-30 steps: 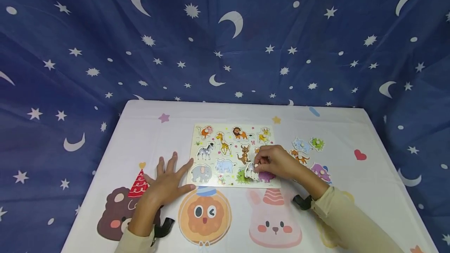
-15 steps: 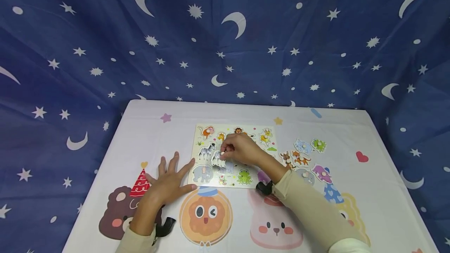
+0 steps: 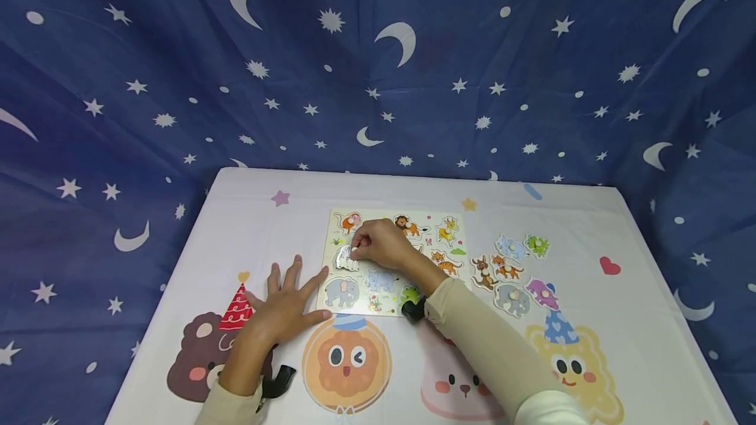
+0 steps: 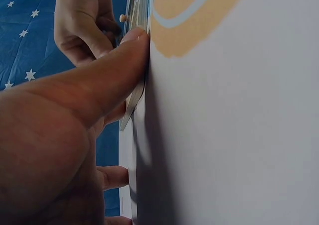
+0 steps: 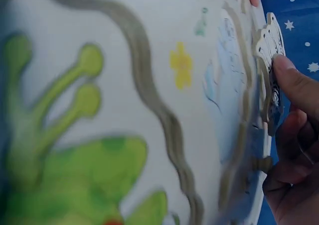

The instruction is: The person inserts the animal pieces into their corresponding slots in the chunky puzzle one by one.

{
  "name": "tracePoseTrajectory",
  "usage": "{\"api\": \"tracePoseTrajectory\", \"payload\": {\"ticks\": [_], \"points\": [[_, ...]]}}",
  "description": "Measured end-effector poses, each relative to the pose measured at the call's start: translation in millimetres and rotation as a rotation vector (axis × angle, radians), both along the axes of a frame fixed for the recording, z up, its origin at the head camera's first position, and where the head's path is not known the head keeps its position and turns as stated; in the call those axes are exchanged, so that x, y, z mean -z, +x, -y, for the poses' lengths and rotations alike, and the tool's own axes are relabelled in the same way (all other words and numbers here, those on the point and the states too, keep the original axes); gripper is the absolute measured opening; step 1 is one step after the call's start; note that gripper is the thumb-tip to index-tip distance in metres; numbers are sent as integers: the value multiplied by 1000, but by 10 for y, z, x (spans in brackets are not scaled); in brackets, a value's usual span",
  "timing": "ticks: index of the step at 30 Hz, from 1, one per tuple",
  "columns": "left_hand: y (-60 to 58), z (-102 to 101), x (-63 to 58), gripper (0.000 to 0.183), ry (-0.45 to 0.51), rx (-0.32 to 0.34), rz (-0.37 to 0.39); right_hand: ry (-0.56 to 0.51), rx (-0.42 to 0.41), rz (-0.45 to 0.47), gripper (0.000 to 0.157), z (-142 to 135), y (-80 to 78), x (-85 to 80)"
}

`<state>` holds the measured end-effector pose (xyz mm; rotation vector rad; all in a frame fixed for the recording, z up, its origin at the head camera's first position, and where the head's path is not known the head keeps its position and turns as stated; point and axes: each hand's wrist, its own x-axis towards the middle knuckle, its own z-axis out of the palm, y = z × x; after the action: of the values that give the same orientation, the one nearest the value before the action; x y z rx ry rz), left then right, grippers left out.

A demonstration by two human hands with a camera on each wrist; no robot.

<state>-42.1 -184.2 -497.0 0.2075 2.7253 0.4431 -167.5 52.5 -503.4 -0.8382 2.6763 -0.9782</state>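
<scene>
A zebra puzzle piece [image 3: 346, 260] is pinched by my right hand [image 3: 385, 244] over the zebra slot of the animal puzzle board [image 3: 386, 307]. In the right wrist view the zebra piece [image 5: 269, 43] stands tilted up from the board's face, with the thumb against it. My left hand [image 3: 286, 307] lies with fingers spread at the board's left side, thumb and a finger touching its edge. The left wrist view shows that thumb pressed on the board's edge [image 4: 140, 16]. Fitted monkey [image 3: 350, 222], lion [image 3: 407, 225] and yellow animal [image 3: 447, 229] pieces fill the top row.
Loose pieces lie right of the board: a rhino [image 3: 509, 246], frog [image 3: 537, 245], kangaroo [image 3: 483, 272], tiger [image 3: 505, 267], elephant [image 3: 511, 299] and purple hippo [image 3: 541, 293]. The white tablecloth [image 3: 638, 333] has printed cartoon figures. A blue starry curtain [image 3: 283, 51] hangs behind.
My right hand has carried the zebra piece leftward across the board, from above the frog and hippo slots to the zebra slot. The left hand has stayed in place.
</scene>
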Motion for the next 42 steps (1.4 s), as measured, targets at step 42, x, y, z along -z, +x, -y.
{"api": "tracePoseTrajectory", "payload": {"ticks": [42], "points": [[-1, 0, 14, 85, -8, -1, 3, -119, 132, 93, 17, -126, 36, -129]]}}
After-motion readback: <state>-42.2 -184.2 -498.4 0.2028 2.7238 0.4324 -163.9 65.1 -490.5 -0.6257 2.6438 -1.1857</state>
